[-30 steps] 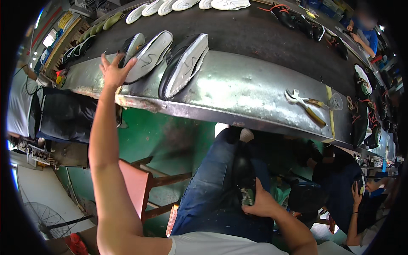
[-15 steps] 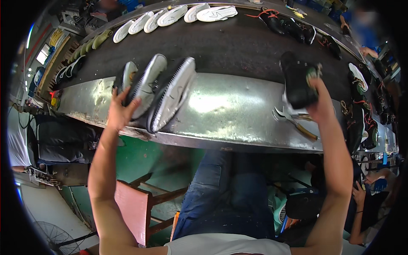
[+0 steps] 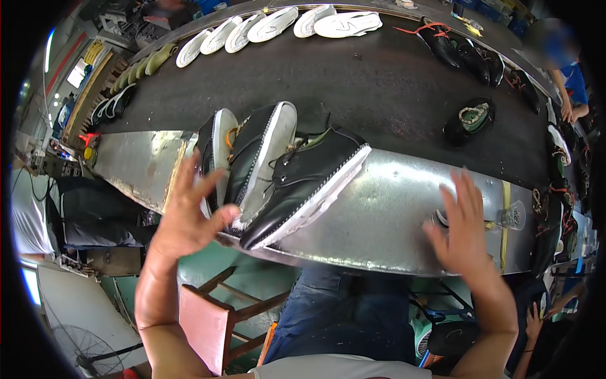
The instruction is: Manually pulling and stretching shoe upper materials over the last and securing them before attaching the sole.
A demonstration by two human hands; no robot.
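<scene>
My left hand point(image 3: 192, 224) is open, its fingers spread beside the near ends of three black shoes with white soles. The closest is a black lace-up shoe point(image 3: 309, 180) leaning on its side, its toe over the metal ledge. Behind it a second shoe point(image 3: 262, 158) and a third shoe point(image 3: 222, 142) lean the same way. Whether my thumb touches a shoe I cannot tell. Over the metal ledge point(image 3: 372, 230) my right hand point(image 3: 464, 221) is open and holds nothing, mostly covering a hand tool beneath it. Beyond that hand a black shoe point(image 3: 468, 121) sits on the dark belt.
White soles point(image 3: 271, 24) line the belt's point(image 3: 315, 76) far edge, with black shoes point(image 3: 442, 44) at far right. A clear cup point(image 3: 513, 216) stands near more shoes point(image 3: 549, 215) on the right. A stool point(image 3: 203, 325) is at lower left; a person point(image 3: 568, 95) works at far right.
My right hand has let go of the black shoe, now on the belt, and come back over the ledge. My left hand has opened wider; the nearest leaning shoe has turned, showing its upper.
</scene>
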